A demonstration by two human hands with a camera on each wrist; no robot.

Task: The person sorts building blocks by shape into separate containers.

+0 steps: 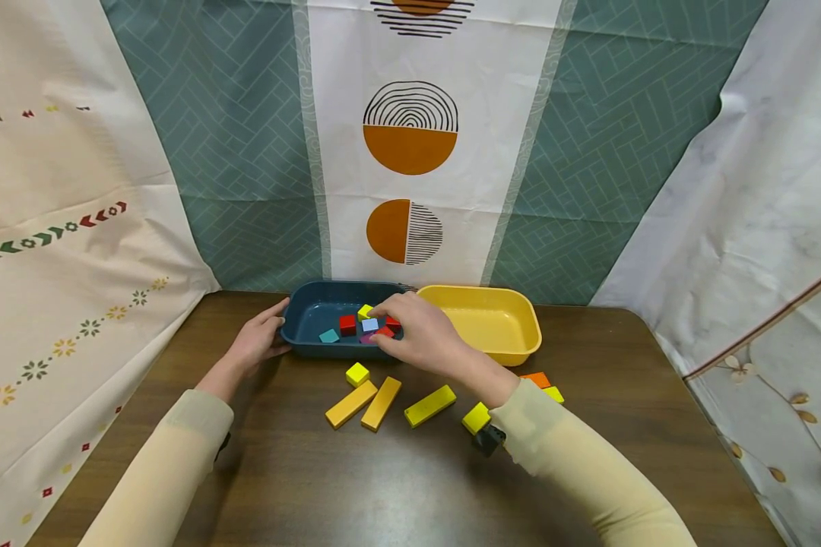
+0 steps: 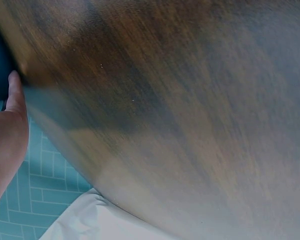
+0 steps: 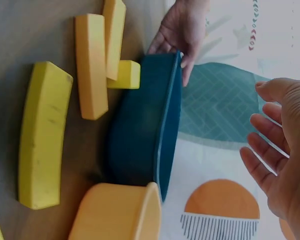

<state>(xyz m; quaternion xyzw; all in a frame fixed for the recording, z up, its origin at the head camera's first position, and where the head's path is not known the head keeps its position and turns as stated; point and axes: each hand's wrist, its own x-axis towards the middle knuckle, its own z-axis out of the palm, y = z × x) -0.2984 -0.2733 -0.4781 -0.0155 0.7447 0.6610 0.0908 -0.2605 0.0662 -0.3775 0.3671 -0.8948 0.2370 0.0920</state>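
Right hand (image 1: pixel 420 330), empty and loosely spread, over a dark-blue, rectangular, plastic-looking tray (image 1: pixel 315 349) set lengthwise nine-to-three, with a small, boxy, pale-blue block (image 1: pixel 370 325) inside at that palm's nine o'clock, far nearer than to the left hand (image 1: pixel 256 338) touching the tray's nine-o'clock end.

Open tabletop (image 1: pixel 328 486) at bottom centre, between left sleeve (image 1: pixel 160 463) and right sleeve (image 1: pixel 588 463). Mid-frame, a yellow cube (image 1: pixel 357 374), two orange bars (image 1: pixel 351 405) and a yellow bar (image 1: pixel 429 406) obstruct the blue bin's (image 1: pixel 345 350) front, narrow lane between bars. Left hand (image 1: pixel 255 342) blocks its left end, right hand (image 1: pixel 420 334) overhangs its right; yellow bin's (image 1: pixel 530 330) right half accessible from above.
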